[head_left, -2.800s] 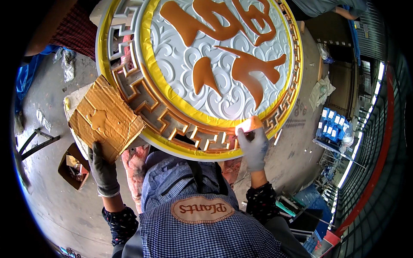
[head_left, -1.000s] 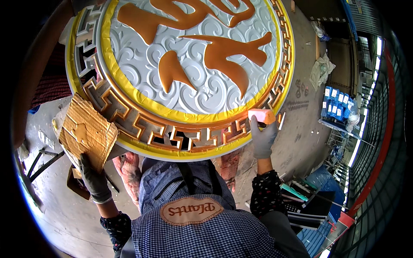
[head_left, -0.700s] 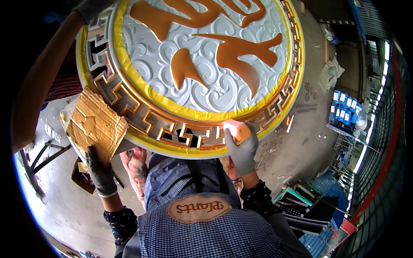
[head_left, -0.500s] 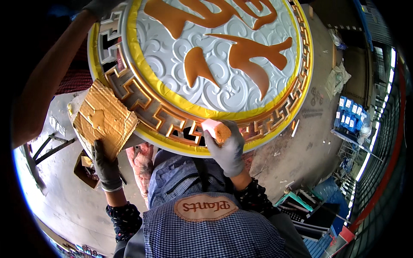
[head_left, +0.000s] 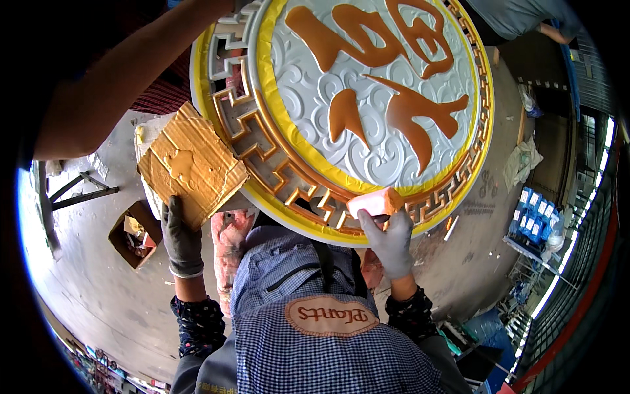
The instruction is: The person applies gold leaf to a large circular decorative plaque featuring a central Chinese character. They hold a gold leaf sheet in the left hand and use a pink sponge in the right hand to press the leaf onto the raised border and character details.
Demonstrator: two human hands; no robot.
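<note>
In the head view, the left hand point(head_left: 182, 240) is clamping onto the lower edge of a piece of cardboard point(head_left: 220, 187), its thumb lying on top. A glossy amber puddle point(head_left: 182, 164) is spreading over the cardboard's middle. The right hand point(head_left: 392, 243) is closing its thumb and fingers around a pink-and-orange foam block point(head_left: 375, 203), which is hovering over or resting on the near rim of a round panel point(head_left: 362, 154); contact is hard to tell. The panel is filling the upper middle, bearing brown raised characters point(head_left: 423, 128) on pale scrollwork, with a yellow band point(head_left: 308, 152) circling them and coppery fretwork point(head_left: 252, 125) running outside it. Another person's forearm point(head_left: 125, 98) is reaching toward the panel's far left edge. An open carton point(head_left: 134, 236) is sitting on the floor point(head_left: 98, 269) at left, and blue packs point(head_left: 533, 217) are standing at right.
</note>
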